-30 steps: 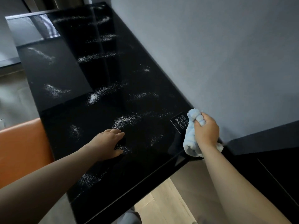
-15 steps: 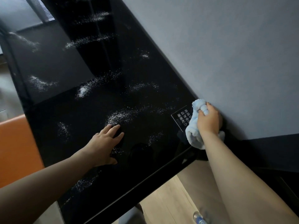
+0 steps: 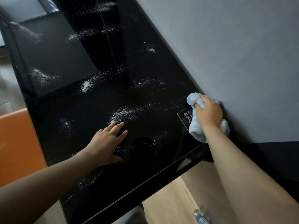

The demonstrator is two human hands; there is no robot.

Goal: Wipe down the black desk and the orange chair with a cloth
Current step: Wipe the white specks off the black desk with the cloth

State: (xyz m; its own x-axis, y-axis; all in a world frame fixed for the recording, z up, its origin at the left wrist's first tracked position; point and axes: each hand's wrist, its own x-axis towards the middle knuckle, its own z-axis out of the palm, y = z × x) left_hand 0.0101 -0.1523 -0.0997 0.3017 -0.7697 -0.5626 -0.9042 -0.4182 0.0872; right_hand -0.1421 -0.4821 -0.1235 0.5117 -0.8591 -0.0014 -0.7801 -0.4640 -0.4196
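You're at the start of the desk step: desk [image 3: 100, 97] is barely wiped, white powder [image 3: 124, 113] lies in streaks and patches over most of the glossy black top, from the far end down to the near edge. Chair [image 3: 17, 147] not touched yet, its orange edge shows just beside the desk's left side.

Left hand [image 3: 107, 141] lies flat on the desk, fingers spread, holding nothing, fingertips at the edge of a powder patch. Looks like it's only bracing you.

Right hand [image 3: 208, 114] has its grip closed around the bunched blue cloth [image 3: 196, 132], pressed to the desk at the back right corner, right against the wall [image 3: 234, 54]. Cloth partly covers the small label [image 3: 186, 117] with white text.

Next move, as I read it: sweep the cloth left from the wall across the powder, in overlapping passes, and shift the left hand off before you reach its patch. Gather the powder rather than flicking it onto the floor.

Versus a second ago: cloth hand has gone from near the front edge in toward the wall, left fingers have spread, and your view has swung right, less chair showing
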